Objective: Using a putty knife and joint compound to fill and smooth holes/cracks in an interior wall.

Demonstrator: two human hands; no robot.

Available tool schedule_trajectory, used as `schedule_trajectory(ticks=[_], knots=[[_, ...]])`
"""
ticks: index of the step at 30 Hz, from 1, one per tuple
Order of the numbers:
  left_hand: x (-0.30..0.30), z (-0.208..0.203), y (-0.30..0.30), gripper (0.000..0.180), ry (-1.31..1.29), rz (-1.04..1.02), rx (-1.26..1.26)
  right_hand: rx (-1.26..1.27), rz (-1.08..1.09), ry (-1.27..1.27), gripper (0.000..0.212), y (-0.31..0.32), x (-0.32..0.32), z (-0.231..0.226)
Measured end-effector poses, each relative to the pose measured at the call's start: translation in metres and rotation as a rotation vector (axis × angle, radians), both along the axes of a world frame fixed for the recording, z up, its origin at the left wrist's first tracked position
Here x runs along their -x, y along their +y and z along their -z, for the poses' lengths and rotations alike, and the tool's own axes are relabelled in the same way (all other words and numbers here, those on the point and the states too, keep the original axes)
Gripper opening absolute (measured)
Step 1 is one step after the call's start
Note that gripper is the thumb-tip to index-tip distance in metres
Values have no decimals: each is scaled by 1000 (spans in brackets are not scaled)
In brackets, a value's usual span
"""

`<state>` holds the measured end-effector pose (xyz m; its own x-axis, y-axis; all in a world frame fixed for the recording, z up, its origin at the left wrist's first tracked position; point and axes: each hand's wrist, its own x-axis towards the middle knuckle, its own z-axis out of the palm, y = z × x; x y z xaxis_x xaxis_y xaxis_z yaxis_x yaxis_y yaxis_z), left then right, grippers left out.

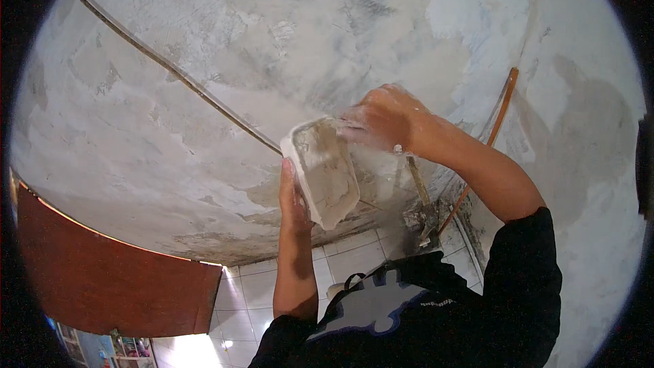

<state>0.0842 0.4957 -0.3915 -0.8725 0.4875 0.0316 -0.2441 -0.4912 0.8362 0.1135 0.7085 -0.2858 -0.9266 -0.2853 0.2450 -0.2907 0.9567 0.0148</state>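
A white rectangular tub (pixel 334 219) smeared with pale, plaster-like paste is held up and tilted in front of the wall. My left hand (pixel 293 194) grips it from the left side and underneath, the thumb along its outer side. At the tub's upper right rim is my right hand (pixel 381 117), curled and powdered with white. Its fingertips are blurred, and I cannot make out what they hold. Behind both hands stands the wall (pixel 225 41), patched unevenly in white and grey.
A thin cable or conduit (pixel 170 68) slants across the wall toward the tub. An orange-brown stick (pixel 503 110) leans in the right corner beside a wooden handle (pixel 417 180). White floor tiles (pixel 255 293) lie below. A reddish-brown panel (pixel 116 266) stands lower left, near shelves (pixel 133 347).
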Motion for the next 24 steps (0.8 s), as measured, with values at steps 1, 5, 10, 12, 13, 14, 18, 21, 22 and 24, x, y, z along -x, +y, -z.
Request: schedule_trajectory(ticks=[1,5,10,12,13,14,18,21,22,24], knots=[[0,1,3,65,19,-36,-24,48,-16,-88,39,2,-2,2],[-2,-6,15,65,7,-107,-78,163,-56,32,48,14,-9,43],[-3,-6,18,64,120,-138,-127,623,-51,77,46,28,-11,93],[-5,-6,17,64,196,-147,-99,691,19,1,44,28,-18,96],[-6,-8,17,63,130,-150,-102,760,92,-77,42,26,-22,98],[-8,-10,18,62,67,-149,-106,759,92,-73,42,25,-27,102],[-14,-14,18,60,64,-61,-117,1110,176,-158,45,33,-32,137],[-17,-11,13,58,36,-41,-110,1130,158,-180,46,31,-43,146],[-18,-9,12,57,34,-6,-168,1188,71,-141,46,28,-49,144],[-23,-8,13,57,33,32,-223,1093,139,-127,45,28,-61,136]])
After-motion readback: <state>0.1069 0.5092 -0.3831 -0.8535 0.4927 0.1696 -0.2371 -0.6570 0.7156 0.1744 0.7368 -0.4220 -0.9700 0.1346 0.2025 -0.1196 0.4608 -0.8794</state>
